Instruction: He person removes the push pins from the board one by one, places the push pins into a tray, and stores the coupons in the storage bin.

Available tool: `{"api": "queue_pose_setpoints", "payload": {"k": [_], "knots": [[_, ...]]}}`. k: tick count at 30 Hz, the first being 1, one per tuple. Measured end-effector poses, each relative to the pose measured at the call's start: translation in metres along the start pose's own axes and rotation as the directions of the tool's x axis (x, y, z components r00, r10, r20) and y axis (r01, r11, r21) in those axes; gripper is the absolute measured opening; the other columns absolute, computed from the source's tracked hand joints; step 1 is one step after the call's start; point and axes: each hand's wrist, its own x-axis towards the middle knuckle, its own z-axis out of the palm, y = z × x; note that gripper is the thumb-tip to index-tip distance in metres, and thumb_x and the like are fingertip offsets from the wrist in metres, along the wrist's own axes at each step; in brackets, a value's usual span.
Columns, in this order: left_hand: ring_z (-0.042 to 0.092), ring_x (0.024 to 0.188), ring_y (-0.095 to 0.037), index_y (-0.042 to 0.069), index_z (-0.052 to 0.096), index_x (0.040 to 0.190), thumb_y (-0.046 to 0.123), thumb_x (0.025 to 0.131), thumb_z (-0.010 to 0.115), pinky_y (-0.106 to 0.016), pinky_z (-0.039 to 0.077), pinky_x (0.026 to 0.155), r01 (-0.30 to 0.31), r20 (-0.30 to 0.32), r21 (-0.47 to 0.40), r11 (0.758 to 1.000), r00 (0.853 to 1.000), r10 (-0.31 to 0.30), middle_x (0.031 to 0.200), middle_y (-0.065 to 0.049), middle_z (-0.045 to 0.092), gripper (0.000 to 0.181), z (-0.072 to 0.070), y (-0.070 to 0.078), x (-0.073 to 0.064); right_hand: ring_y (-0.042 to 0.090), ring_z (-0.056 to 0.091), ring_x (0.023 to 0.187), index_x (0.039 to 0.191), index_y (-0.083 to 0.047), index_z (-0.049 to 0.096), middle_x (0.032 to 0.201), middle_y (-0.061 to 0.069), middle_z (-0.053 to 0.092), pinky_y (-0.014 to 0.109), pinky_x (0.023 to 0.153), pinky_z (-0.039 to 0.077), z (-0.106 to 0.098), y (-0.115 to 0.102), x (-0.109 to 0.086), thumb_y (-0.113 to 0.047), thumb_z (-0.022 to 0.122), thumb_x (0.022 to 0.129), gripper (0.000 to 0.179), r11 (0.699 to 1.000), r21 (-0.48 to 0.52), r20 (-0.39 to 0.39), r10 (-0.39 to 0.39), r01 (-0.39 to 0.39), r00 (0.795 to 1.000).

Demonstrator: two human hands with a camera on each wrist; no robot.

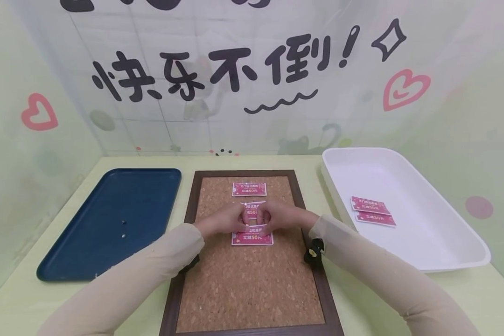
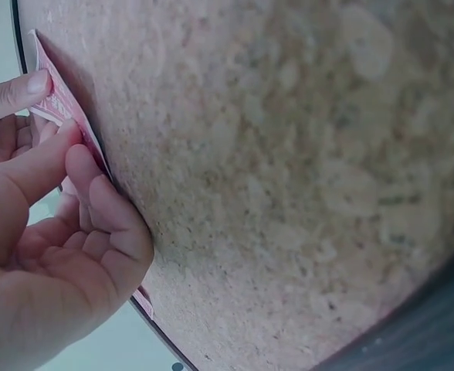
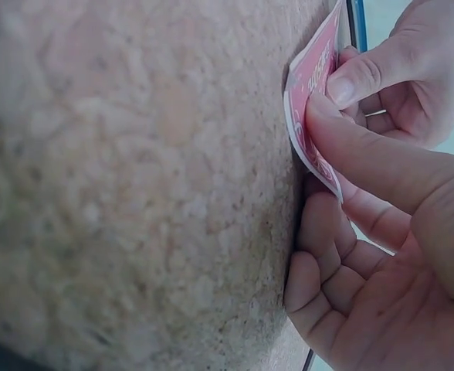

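A pink printed coupon (image 1: 252, 237) lies lowest of three on the cork board (image 1: 252, 289). My left hand (image 1: 227, 218) pinches its upper left part, and my right hand (image 1: 282, 216) pinches the upper right, thumbs on the printed face. Seen from the left wrist, the coupon (image 2: 66, 97) tilts up from the cork. The right wrist view shows the thumbs close together on the coupon (image 3: 316, 73), with my right hand's other fingers curled behind it against the board. A second coupon (image 1: 253, 211) shows partly between my hands, and a third (image 1: 249, 190) lies above it.
On the left stands a dark blue tray (image 1: 147, 205) holding small pin-like pieces (image 1: 123, 236). To the right, a white tray (image 1: 416, 242) holds two overlapping coupons (image 1: 367, 206). A dark wooden frame (image 1: 331, 308) borders the cork board. A printed curtain (image 1: 252, 133) hangs behind the table.
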Motion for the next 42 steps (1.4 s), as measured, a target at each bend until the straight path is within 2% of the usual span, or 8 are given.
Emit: {"api": "queue_pose_setpoints", "payload": {"k": [10,16,20,25,34,42], "knots": [[0.05,0.057,-0.012,0.002,0.056,0.079,0.003,0.083,0.065,-0.021,0.039,0.05,-0.027,0.023,-0.009,1.0,0.999,0.027,0.069,-0.005,0.056,0.01,-0.001,0.0,0.002,0.01,0.052,0.058,0.081,-0.004,0.064,0.068,0.0,0.059,0.02,0.053,0.043,-0.004,0.005,0.001,-0.006,0.073,0.077,0.01,1.0,0.015,0.019,-0.011,0.011,1.0],[0.047,0.055,-0.011,0.002,0.058,0.077,0.003,0.084,0.064,-0.02,0.037,0.049,-0.024,0.073,-0.003,1.0,0.997,0.024,0.067,-0.004,0.056,0.009,-0.004,0.0,0.003,0.01,0.051,0.057,0.082,-0.005,0.065,0.067,-0.001,0.059,0.02,0.052,0.041,-0.006,0.006,0.003,-0.007,0.072,0.078,0.008,1.0,0.005,0.034,-0.003,0.003,0.999],[0.044,0.053,-0.01,0.001,0.06,0.077,0.004,0.085,0.063,-0.02,0.034,0.048,-0.027,0.103,-0.024,0.999,0.994,0.029,0.063,-0.003,0.054,0.009,-0.005,-0.001,0.004,0.009,0.051,0.056,0.083,-0.004,0.065,0.068,-0.001,0.059,0.02,0.052,0.041,-0.006,0.007,0.003,-0.007,0.072,0.078,0.009,1.0,0.009,0.041,-0.003,0.002,0.999],[0.041,0.051,-0.01,0.0,0.064,0.078,0.005,0.086,0.062,-0.02,0.032,0.046,-0.031,0.097,-0.069,0.997,0.995,0.038,0.061,-0.003,0.053,0.01,-0.005,-0.002,0.005,0.008,0.05,0.056,0.083,-0.003,0.064,0.066,0.0,0.058,0.019,0.051,0.04,-0.005,0.01,0.002,-0.006,0.072,0.078,0.01,1.0,0.018,0.039,-0.007,0.006,0.999],[0.043,0.056,-0.013,0.002,0.06,0.082,0.009,0.089,0.059,-0.022,0.033,0.049,0.046,0.099,-0.083,0.995,0.994,-0.038,0.069,-0.006,0.055,0.009,-0.005,0.001,0.001,0.009,0.052,0.057,0.083,-0.005,0.064,0.068,-0.001,0.058,0.02,0.052,0.042,-0.003,0.011,0.003,-0.007,0.072,0.078,0.01,1.0,0.007,0.03,-0.019,0.019,0.999],[0.043,0.055,-0.012,0.001,0.06,0.081,0.009,0.089,0.059,-0.022,0.033,0.049,0.054,0.114,-0.072,0.996,0.992,-0.046,0.069,-0.007,0.056,0.011,-0.006,0.002,-0.001,0.008,0.052,0.058,0.083,-0.004,0.064,0.068,-0.001,0.058,0.02,0.053,0.042,-0.003,0.01,0.004,-0.007,0.072,0.078,0.01,0.999,0.005,0.035,-0.037,0.037,0.999]]}}
